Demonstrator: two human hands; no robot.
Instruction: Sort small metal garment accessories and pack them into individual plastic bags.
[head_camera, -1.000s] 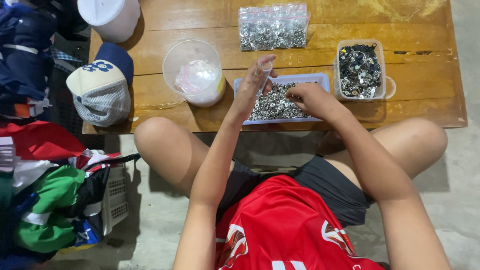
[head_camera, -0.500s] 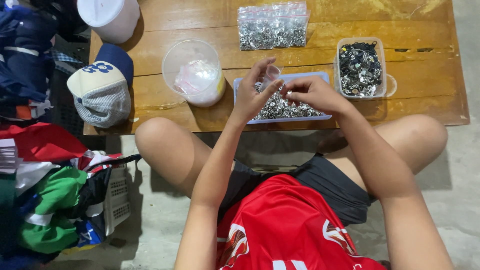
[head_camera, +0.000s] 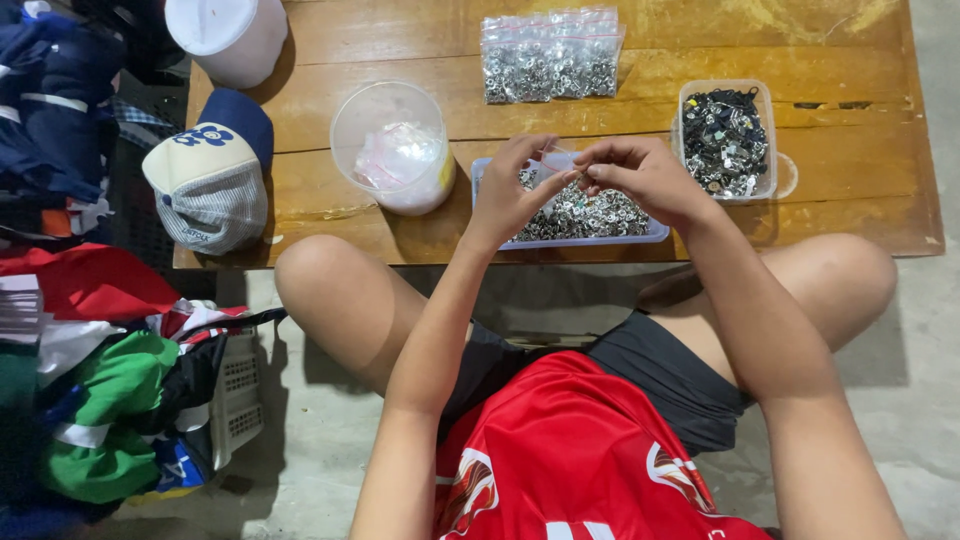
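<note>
- The left hand (head_camera: 515, 195) and the right hand (head_camera: 640, 175) meet fingertip to fingertip directly above the shallow clear tray (head_camera: 655, 232) of small silvery metal parts (head_camera: 585, 215).
- Both hands pinch a small clear plastic bag (head_camera: 556, 160) between them; the left hand's fingers are narrowed on its near edge, and the right hand's thumb and forefinger close on its other edge.
- What lies inside the bag is too small to tell.
- The tray sits on the wooden table (head_camera: 850, 215) at its near edge, just in front of the person's knees.
- Right of the tray, just beside it, stands a small clear box (head_camera: 765, 140) of dark metal pieces.
- Left of the tray, near it, lies a round clear tub (head_camera: 345, 130) with crumpled plastic inside.
- Beyond the tray, toward the far side of the table, lies a stack of filled clear bags (head_camera: 550, 55) holding silvery parts.
- Well left of the tray, a blue and cream cap (head_camera: 210, 170) rests at the table's end, with a white bucket (head_camera: 230, 35) beyond it.
</note>
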